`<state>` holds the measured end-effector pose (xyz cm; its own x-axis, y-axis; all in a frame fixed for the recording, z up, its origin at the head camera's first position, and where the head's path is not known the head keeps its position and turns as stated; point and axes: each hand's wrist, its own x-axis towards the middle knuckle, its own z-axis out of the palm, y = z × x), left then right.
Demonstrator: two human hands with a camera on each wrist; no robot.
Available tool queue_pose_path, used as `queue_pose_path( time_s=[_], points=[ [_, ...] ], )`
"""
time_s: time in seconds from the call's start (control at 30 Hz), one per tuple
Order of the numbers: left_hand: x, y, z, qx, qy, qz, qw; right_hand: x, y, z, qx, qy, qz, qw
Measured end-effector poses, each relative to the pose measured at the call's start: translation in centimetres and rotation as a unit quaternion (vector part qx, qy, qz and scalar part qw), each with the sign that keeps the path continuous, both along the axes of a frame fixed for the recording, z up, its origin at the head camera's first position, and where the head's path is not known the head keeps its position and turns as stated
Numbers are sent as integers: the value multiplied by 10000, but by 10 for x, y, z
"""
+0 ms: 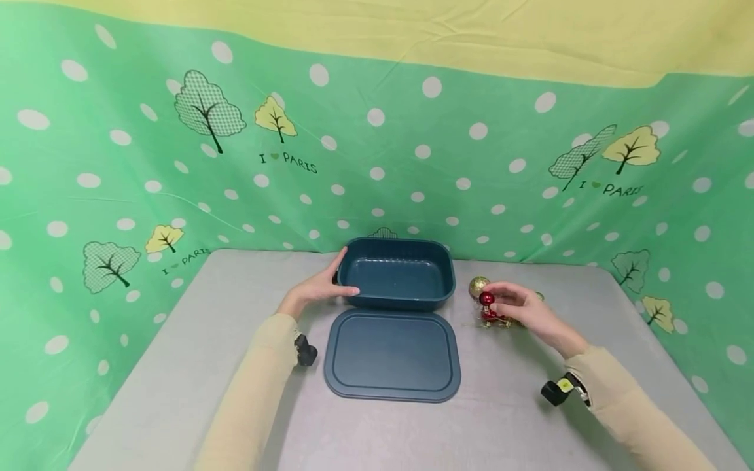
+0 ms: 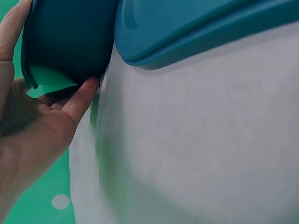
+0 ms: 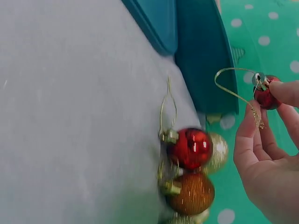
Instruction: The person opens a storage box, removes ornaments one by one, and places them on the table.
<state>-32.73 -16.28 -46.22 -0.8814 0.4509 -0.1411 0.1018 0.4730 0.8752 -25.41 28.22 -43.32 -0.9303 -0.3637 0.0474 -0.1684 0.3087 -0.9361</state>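
While the left hand [image 1: 321, 288] steadies the box [image 1: 397, 273], the right hand [image 1: 521, 307] pinches a red bauble [image 1: 486, 299]: light, slick, probably fragile, best held by its cap.
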Motion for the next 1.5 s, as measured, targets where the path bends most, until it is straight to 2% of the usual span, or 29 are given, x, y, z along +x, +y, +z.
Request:
queue_pose_path(
  time_s=[0.37,0.7,1.0,1.17,1.5],
  points=[
    [0,0,-1,-57,0,-49,10000,4,33,0,10,184,-208,9996],
    [6,-3,1,-1,66,11,10000,1,63,-1,22,212,-437,9988],
    [3,-1,0,-55,30,30,10000,1,86,-12,281,411,-700,9963],
    [3,0,1,82,9,-21,10000,2,97,-18,483,486,-723,9950],
    [4,1,5,312,-72,-95,9994,5,105,-30,899,-8,-629,9940]
  ],
)
